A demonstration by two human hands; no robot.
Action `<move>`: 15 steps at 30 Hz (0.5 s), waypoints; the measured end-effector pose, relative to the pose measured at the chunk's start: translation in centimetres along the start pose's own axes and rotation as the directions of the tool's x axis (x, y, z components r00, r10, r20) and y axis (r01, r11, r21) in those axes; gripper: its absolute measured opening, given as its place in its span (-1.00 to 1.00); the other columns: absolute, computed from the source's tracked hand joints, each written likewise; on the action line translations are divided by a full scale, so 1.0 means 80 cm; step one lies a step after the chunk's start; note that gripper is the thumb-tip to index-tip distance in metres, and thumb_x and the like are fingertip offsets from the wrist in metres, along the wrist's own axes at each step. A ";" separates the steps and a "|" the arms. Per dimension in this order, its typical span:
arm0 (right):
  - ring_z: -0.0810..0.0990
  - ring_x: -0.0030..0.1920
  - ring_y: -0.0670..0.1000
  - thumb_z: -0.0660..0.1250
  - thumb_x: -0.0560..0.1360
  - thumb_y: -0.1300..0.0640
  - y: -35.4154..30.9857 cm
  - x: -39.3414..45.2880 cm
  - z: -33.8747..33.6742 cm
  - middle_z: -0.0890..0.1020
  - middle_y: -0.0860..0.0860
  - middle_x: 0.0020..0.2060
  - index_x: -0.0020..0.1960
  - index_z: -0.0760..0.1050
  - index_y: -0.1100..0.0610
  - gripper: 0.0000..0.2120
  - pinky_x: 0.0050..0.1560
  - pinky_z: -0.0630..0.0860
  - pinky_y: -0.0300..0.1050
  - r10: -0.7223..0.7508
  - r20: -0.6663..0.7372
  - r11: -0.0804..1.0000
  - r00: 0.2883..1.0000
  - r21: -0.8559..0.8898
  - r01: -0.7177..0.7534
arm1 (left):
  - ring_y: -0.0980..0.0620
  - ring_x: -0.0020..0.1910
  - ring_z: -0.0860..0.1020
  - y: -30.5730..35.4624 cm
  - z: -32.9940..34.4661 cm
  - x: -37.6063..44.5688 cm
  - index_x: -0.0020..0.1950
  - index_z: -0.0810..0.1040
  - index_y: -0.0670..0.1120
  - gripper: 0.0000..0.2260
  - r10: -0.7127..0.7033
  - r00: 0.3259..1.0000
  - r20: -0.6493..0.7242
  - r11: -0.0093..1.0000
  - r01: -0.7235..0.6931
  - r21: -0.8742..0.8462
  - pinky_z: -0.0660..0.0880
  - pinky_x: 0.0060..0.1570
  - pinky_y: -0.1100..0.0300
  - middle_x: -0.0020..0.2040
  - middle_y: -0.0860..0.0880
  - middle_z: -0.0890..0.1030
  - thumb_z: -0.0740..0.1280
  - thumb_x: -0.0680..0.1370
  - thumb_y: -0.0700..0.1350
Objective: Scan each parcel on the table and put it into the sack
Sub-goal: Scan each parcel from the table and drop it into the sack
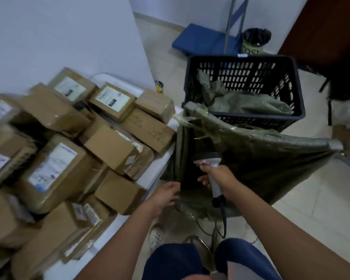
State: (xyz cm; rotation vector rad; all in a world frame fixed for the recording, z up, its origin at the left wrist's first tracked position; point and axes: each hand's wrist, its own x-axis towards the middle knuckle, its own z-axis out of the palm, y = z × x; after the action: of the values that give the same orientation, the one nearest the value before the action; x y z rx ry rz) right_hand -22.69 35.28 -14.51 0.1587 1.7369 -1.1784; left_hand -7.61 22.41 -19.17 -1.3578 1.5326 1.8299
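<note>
White table (pixel 160 158) of taped cardboard parcels (pixel 55 170) beside slack green sack (pixel 261 158).

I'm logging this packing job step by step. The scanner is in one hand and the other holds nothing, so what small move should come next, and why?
Probably reach the left hand leftward to the nearest parcel on the table and take a grip on it. That hand is empty beside the sack's edge, the right hand already holds the scanner, and many parcels remain piled on the table.

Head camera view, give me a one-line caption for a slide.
Right hand holds a barcode scanner over the open green sack beside piled cardboard parcels.
</note>
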 end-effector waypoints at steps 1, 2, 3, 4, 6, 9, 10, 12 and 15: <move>0.56 -0.37 0.00 0.34 0.57 0.12 -0.010 -0.011 0.016 0.65 0.14 -0.28 -0.02 0.52 0.17 -0.89 -0.34 0.45 -0.17 -0.024 0.018 1.000 1.000 0.003 0.024 | 0.06 0.13 0.55 0.007 -0.014 -0.017 0.38 0.44 0.02 -0.72 0.032 0.999 0.016 0.998 -0.032 0.045 0.46 0.25 0.08 0.21 0.02 0.57 0.22 0.67 -0.02; 0.55 -0.38 0.00 0.34 0.57 0.12 -0.021 -0.021 0.032 0.65 0.14 -0.29 -0.03 0.53 0.18 -0.89 -0.35 0.45 -0.18 -0.050 0.031 0.999 0.998 0.000 0.050 | 0.08 0.10 0.56 0.015 -0.029 -0.034 0.38 0.44 0.02 -0.72 0.064 0.997 0.041 0.994 -0.067 0.089 0.46 0.22 0.10 0.17 0.03 0.58 0.22 0.67 -0.02; 0.55 -0.38 0.00 0.35 0.56 0.12 -0.031 -0.030 0.046 0.65 0.14 -0.29 -0.04 0.54 0.18 -0.88 -0.35 0.45 -0.17 -0.077 0.037 0.997 0.996 -0.017 0.078 | 0.10 0.08 0.56 0.023 -0.043 -0.049 0.38 0.44 0.01 -0.72 0.103 0.993 0.065 0.985 -0.110 0.130 0.47 0.17 0.14 0.13 0.04 0.58 0.22 0.67 -0.03; 0.55 -0.37 0.00 0.36 0.56 0.11 -0.041 -0.038 0.061 0.65 0.14 -0.28 -0.05 0.54 0.18 -0.87 -0.34 0.46 -0.17 -0.102 0.040 0.994 0.994 -0.035 0.103 | 0.11 0.05 0.56 0.030 -0.056 -0.062 0.39 0.44 0.00 -0.71 0.145 0.986 0.084 0.974 -0.158 0.165 0.49 0.11 0.18 0.11 0.03 0.58 0.23 0.67 -0.05; 0.56 -0.38 0.00 0.37 0.55 0.11 -0.057 -0.051 0.085 0.64 0.15 -0.28 -0.03 0.56 0.20 -0.85 -0.35 0.47 -0.18 -0.131 0.051 0.990 0.990 -0.046 0.133 | 0.11 0.02 0.58 0.044 -0.080 -0.088 0.40 0.44 -0.01 -0.71 0.218 0.969 0.116 0.950 -0.238 0.201 0.51 0.02 0.24 0.11 0.02 0.58 0.24 0.66 -0.09; 0.56 -0.42 -0.01 0.38 0.54 0.11 -0.075 -0.061 0.112 0.65 0.16 -0.29 0.07 0.56 0.24 -0.80 -0.41 0.47 -0.20 -0.163 0.064 0.984 0.984 -0.058 0.167 | 0.05 -0.02 0.64 0.064 -0.121 -0.124 0.32 0.51 -0.02 -0.76 0.287 0.951 0.113 0.942 -0.301 0.146 0.56 -0.01 0.18 0.11 -0.04 0.63 0.26 0.66 -0.09; 0.56 -0.43 -0.01 0.38 0.53 0.12 -0.080 -0.063 0.119 0.66 0.15 -0.30 0.08 0.55 0.24 -0.79 -0.42 0.48 -0.20 -0.174 0.063 0.982 0.983 -0.056 0.178 | 0.03 -0.06 0.65 0.069 -0.137 -0.136 0.27 0.55 -0.03 -0.78 0.295 0.951 0.086 0.947 -0.304 0.105 0.58 -0.04 0.18 0.07 -0.06 0.65 0.26 0.66 -0.08; 0.58 -0.40 0.00 0.39 0.53 0.12 -0.086 -0.064 0.133 0.68 0.17 -0.27 0.08 0.55 0.24 -0.78 -0.39 0.49 -0.18 -0.193 0.052 0.980 0.980 -0.038 0.195 | 0.01 -0.14 0.64 0.069 -0.172 -0.152 0.16 0.61 -0.08 -0.80 0.277 0.960 -0.034 0.960 -0.275 0.044 0.59 -0.14 0.21 -0.04 -0.09 0.67 0.24 0.66 -0.04; 0.57 -0.40 0.02 0.41 0.51 0.14 -0.093 -0.067 0.154 0.65 0.17 -0.27 0.05 0.55 0.27 -0.79 -0.39 0.48 -0.15 -0.224 0.050 0.974 0.973 -0.002 0.225 | -0.02 -0.13 0.61 0.058 -0.212 -0.152 0.12 0.56 -0.14 -0.77 0.206 0.925 -0.318 0.977 -0.215 0.009 0.59 -0.11 0.14 -0.05 -0.11 0.62 0.22 0.66 -0.01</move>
State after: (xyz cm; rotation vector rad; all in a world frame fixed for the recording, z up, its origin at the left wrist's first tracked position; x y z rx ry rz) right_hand -16.32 24.08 -6.09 -0.0733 1.7489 -1.3273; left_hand 1.31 8.87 -5.23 -1.6184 1.8884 1.8247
